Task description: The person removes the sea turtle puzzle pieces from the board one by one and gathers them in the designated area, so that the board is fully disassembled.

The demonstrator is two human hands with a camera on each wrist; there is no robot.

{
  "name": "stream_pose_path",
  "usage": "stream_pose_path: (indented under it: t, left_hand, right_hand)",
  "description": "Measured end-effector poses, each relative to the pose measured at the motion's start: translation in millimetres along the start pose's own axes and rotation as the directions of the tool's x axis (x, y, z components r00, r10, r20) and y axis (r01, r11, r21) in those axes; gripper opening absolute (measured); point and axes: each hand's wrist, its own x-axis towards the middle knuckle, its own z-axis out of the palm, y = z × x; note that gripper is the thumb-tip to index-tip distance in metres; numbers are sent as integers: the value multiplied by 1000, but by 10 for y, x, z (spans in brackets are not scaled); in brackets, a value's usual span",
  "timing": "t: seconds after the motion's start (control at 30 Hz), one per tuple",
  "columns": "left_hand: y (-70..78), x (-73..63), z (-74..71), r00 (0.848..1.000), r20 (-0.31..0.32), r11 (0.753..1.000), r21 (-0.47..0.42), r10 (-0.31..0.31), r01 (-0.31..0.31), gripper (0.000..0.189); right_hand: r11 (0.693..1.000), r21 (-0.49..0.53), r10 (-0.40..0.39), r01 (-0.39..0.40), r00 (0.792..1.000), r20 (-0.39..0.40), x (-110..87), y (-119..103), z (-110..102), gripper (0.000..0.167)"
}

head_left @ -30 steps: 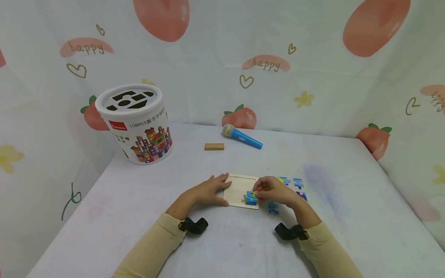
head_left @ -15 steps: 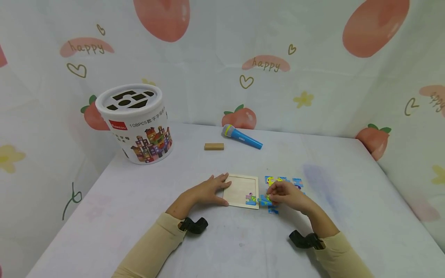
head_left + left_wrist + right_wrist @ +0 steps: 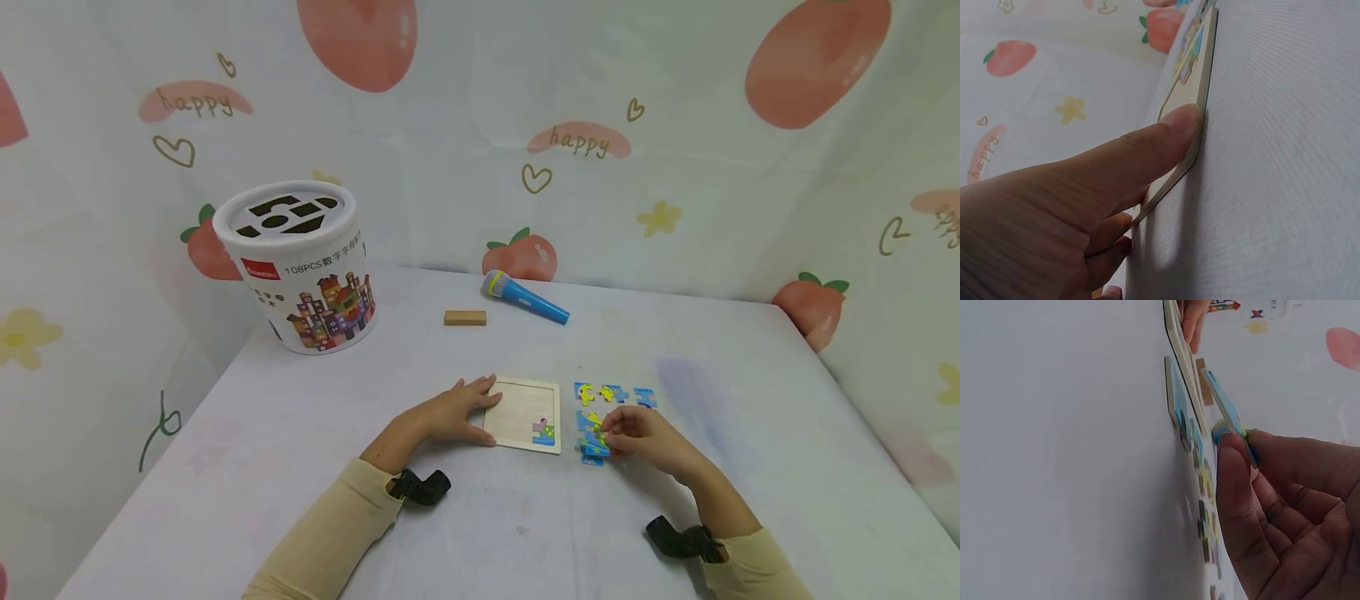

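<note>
A square wooden puzzle tray (image 3: 513, 404) lies flat in the middle of the table, with one blue, green and pink jigsaw piece (image 3: 544, 432) in its near right corner. My left hand (image 3: 450, 414) rests at the tray's left side, fingers spread on the edge; in the left wrist view the thumb (image 3: 1175, 125) presses on the near rim. Right of the tray, my right hand (image 3: 651, 442) pinches a blue jigsaw piece (image 3: 1227, 406) between thumb and fingers, tilted and raised off the table. It overlaps loose pieces below it in the head view.
Several loose jigsaw pieces (image 3: 585, 393) lie right of the tray, some behind the right hand. Farther back are a small wooden block (image 3: 465, 318) and a blue toy microphone (image 3: 528, 300). A large white block bucket (image 3: 300, 267) stands at the back left.
My right hand has moved right with the blue jigsaw piece, from over the tray's near right corner to over the loose pieces. The left hand stays at the tray.
</note>
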Motion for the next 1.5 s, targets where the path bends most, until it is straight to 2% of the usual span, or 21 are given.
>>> stream_pose_path:
  t: [0.4,0.77,1.03,1.5]
  left_hand:
    - [-32,25,14,1000,2,1000,24,-10,10,77]
    - [-21,19,12,1000,4,1000,-3,-10,10,77]
    - [-10,10,3,1000,1,1000,-2,-10,10,77]
    - [-18,33,10,1000,0,1000,27,2,-2,77]
  right_hand:
    - [999,29,33,-32,999,-22,-165,123,-107,29]
    - [998,35,44,-42,998,-51,-251,190,-161,33]
    - [997,62,46,-43,997,-56,-262,246,-162,33]
    - [999,8,42,-42,993,-109,-248,251,-137,27]
